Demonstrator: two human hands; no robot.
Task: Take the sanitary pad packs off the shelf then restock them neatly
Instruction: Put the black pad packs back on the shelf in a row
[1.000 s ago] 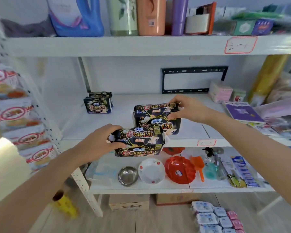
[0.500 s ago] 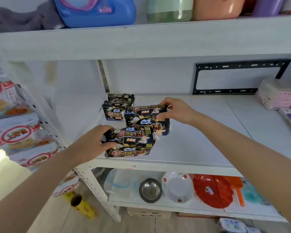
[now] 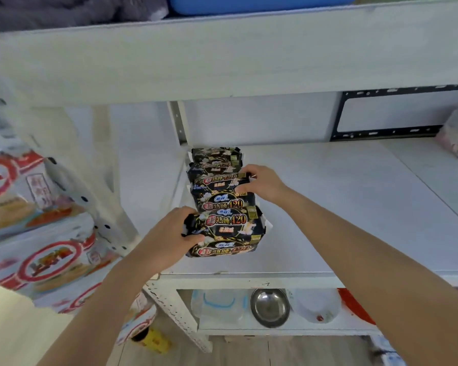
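White shelf [image 3: 341,207]: your outstretched left hand [image 3: 164,241] grips the front pack [image 3: 228,228]; your right hand [image 3: 265,184], fingers curled, holds the second pack [image 3: 222,198] just behind that front pack.

Glossy black plastic wraps the packs [image 3: 224,228]. The shelf [image 3: 328,207] is matt white, chipped at its post. The bowl [image 3: 269,307] is shiny metal.

Body in view = 2 arms + hands only. L hand [image 3: 167,241] and R hand [image 3: 265,184] are bare; knuckles + thumb show on L, back of hand on R. L forearm [image 3: 98,299] and R forearm [image 3: 354,247] are bare skin from wrist to frame edge, and wide-angle lens stretches them near cam. Nails too blurred to read. Pale cream patch [image 3: 8,326] in btm-left corner: garment or not, can't tell.
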